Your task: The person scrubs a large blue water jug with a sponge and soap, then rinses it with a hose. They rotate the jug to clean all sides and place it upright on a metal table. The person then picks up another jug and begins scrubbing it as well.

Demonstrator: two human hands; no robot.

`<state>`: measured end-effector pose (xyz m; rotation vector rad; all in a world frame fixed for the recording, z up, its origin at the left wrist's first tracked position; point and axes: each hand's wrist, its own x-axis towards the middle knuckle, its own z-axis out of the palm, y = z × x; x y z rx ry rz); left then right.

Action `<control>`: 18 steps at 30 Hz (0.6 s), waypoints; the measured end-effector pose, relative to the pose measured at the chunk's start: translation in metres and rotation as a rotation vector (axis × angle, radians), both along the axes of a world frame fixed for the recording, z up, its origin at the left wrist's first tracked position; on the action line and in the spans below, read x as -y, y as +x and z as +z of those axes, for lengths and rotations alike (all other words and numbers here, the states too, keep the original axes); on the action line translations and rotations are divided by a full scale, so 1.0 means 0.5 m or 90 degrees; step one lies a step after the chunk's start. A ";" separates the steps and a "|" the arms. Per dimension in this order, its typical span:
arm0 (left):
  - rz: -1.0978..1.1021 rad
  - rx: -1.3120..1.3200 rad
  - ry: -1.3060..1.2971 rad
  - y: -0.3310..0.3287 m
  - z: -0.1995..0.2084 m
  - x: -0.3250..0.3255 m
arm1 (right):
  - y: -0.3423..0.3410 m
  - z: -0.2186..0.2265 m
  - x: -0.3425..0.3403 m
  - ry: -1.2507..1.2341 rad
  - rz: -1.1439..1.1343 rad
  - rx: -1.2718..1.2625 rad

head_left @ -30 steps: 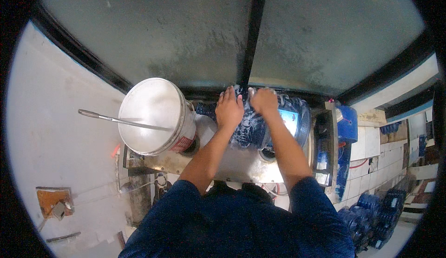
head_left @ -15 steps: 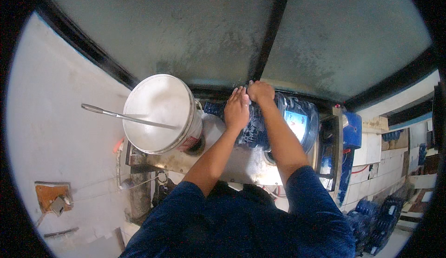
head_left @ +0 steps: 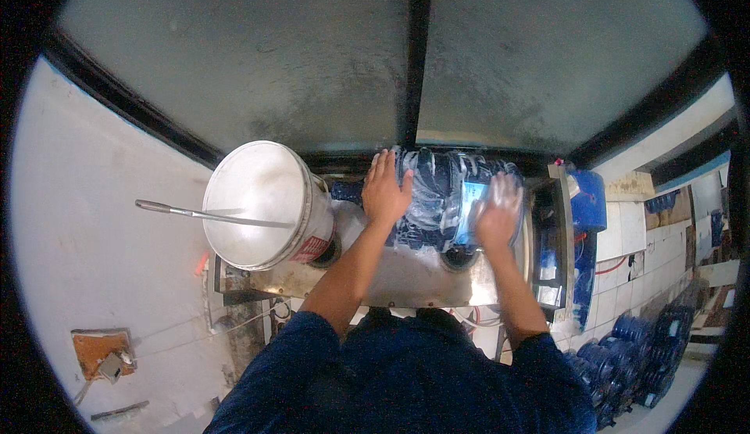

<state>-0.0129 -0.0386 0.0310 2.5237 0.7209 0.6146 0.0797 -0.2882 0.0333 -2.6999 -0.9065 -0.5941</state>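
A large blue water jug (head_left: 428, 200) lies on its side on the metal counter, streaked with white foam, its neck end toward the left. My left hand (head_left: 387, 190) rests flat on the jug's shoulder, fingers stretched and thumb apart. Over by the jug's base end, next to its light-blue label (head_left: 470, 207), my right hand (head_left: 498, 214) lies on the surface with fingers spread. Foam covers that hand's fingers, which are slightly smeared by motion.
To the left stands a white bucket (head_left: 256, 200) with a metal rod (head_left: 211, 215) across its mouth. The stainless counter (head_left: 391, 278) backs onto dark-framed glass panes (head_left: 312, 67). A blue container (head_left: 586, 200) is beyond the counter's right end. Several blue jugs (head_left: 625, 356) sit at lower right.
My right hand has gone from a closed position beside my left hand to spread on the jug's base end. My left hand stays on the shoulder. The view has shifted slightly.
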 end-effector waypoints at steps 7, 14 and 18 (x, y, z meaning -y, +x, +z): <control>-0.013 0.026 0.004 -0.029 0.013 0.013 | 0.417 -0.106 0.053 -0.125 0.101 -0.606; -0.014 0.048 0.024 -0.021 0.008 0.033 | 0.458 -0.459 0.249 0.518 0.458 -0.882; 0.023 0.023 0.052 -0.023 0.000 0.009 | 0.212 -0.528 0.262 0.888 0.167 -1.003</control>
